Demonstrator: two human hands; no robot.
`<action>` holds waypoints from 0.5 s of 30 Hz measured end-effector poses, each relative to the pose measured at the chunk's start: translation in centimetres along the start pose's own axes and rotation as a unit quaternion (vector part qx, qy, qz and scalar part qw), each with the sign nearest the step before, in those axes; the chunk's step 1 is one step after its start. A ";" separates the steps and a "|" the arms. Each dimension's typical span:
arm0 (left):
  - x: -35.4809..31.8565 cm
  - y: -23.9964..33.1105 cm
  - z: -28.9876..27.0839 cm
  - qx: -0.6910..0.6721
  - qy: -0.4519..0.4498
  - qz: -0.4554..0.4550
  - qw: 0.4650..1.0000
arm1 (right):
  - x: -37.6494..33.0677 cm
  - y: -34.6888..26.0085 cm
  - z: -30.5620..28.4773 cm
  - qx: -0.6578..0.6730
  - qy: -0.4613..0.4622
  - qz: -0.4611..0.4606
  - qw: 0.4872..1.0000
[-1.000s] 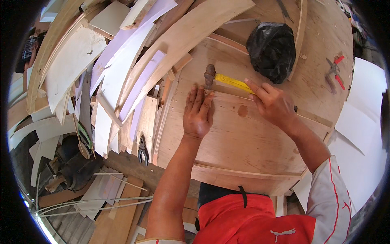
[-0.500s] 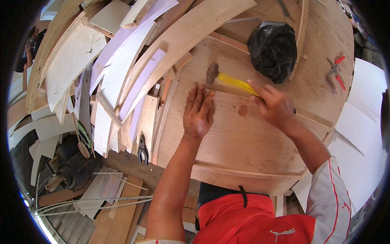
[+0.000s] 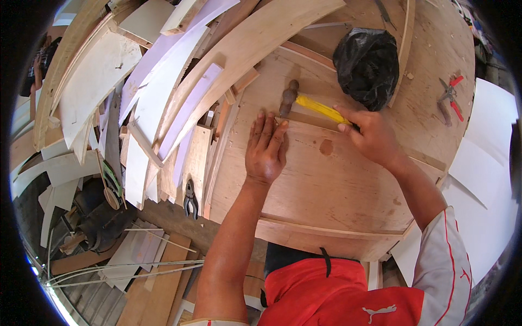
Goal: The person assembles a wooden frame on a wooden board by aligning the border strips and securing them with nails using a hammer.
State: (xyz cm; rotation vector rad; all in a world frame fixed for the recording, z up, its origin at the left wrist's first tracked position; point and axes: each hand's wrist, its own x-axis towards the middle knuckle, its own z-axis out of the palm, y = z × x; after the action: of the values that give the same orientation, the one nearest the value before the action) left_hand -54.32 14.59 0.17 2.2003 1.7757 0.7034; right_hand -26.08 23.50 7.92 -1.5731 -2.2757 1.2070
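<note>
The left hand (image 3: 266, 148) is laid flat, palm down, with the fingers stretched forward and held close together. Its bare forearm is extended up from the lower edge, the wrist kept straight. The right hand (image 3: 370, 135) is closed in a fist-like grip, knuckles up. The right forearm is angled in from the lower right, elbow bent.

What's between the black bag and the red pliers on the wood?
In the head view, a thin curved wooden strip crosses between the black bag and the red pliers; the rest is bare plywood.
</note>
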 end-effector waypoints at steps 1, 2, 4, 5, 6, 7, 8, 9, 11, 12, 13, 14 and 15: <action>0.1 0.1 0.0 -0.001 0.001 0.000 1.000 | 0.3 0.5 0.1 0.020 0.025 -0.002 0.999; 0.1 0.2 0.0 -0.003 -0.002 -0.002 1.000 | 0.4 0.8 0.1 0.040 0.050 -0.005 0.998; 0.2 0.2 -0.2 -0.002 -0.005 -0.005 1.000 | 0.1 0.2 0.1 0.017 0.026 0.005 1.000; 0.2 0.2 -0.2 -0.006 -0.007 -0.006 1.000 | 0.0 0.0 0.0 -0.007 0.002 0.016 1.000; 0.2 0.3 -0.3 -0.010 -0.010 -0.007 1.000 | 0.1 0.1 0.0 -0.007 0.002 0.016 1.000; 0.1 0.3 -0.3 -0.011 -0.010 -0.007 1.000 | 0.3 0.2 -0.1 -0.009 0.015 -0.013 1.000; 0.0 0.2 -0.3 -0.008 -0.006 -0.005 1.000 | 0.4 0.3 -0.2 -0.012 0.028 -0.042 0.999; 0.1 0.2 -0.3 -0.004 0.000 -0.002 1.000 | 0.3 0.4 0.0 -0.012 0.028 -0.042 0.999; 0.1 0.3 -0.1 -0.003 0.001 -0.001 1.000 | 0.2 0.6 0.7 -0.003 0.051 0.004 0.999; 0.1 0.2 -0.1 -0.001 0.001 0.001 1.000 | 0.1 0.4 0.6 -0.002 0.051 0.003 0.999; 0.1 0.1 -0.1 0.000 0.001 0.000 1.000 | -0.1 0.1 0.4 -0.017 0.019 0.003 1.000; 0.1 -0.1 -0.1 0.002 0.004 0.003 1.000 | -0.1 0.0 0.3 -0.032 -0.014 0.004 0.999; 0.1 0.0 0.0 0.000 0.008 0.005 1.000 | 0.0 0.3 0.4 -0.032 -0.014 0.005 0.999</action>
State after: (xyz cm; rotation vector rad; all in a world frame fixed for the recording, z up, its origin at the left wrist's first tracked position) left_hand -54.28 14.69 0.24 2.2122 1.7727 0.7249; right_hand -26.10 23.26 7.46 -1.6020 -2.3489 1.1764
